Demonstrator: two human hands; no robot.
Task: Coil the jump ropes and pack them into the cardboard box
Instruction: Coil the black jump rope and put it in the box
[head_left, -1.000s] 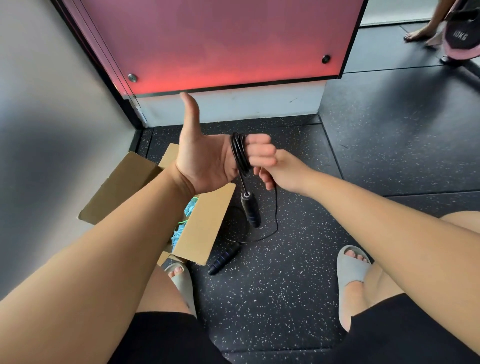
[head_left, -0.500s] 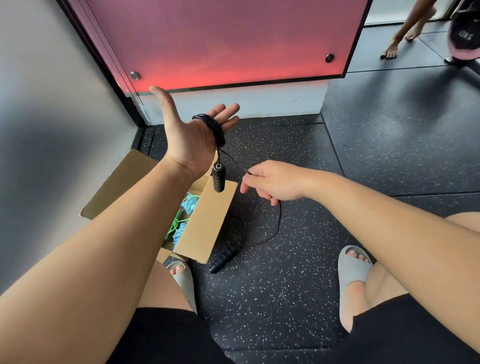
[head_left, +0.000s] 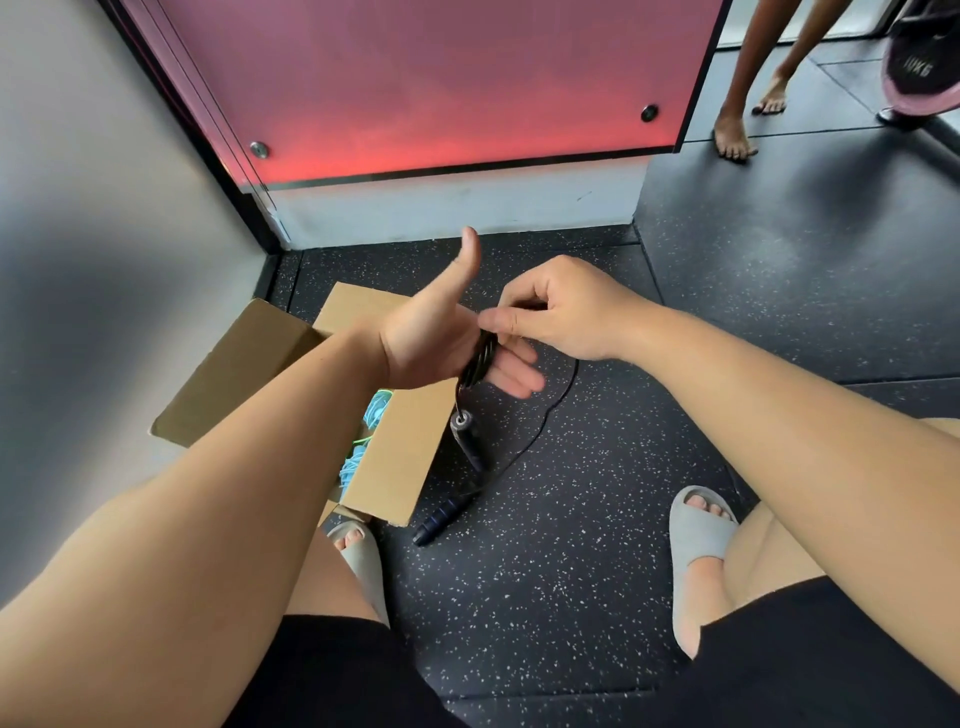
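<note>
Just above the cardboard box (head_left: 395, 467) | my left hand (head_left: 431, 332) was spread flat, thumb up, black jump rope (head_left: 479, 361) coiled round its fingers (head_left: 519, 379) | my right hand (head_left: 561, 312) pinched that coil | one handle (head_left: 466, 434) dangled, other handle (head_left: 441, 517) lay on the floor (head_left: 571, 571) | blue ropes (head_left: 356, 460) sat inside the box

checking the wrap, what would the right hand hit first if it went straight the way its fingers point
The rope coil round the left hand, then that palm. The right hand looks right beside the coil, though depth is unclear.
</note>
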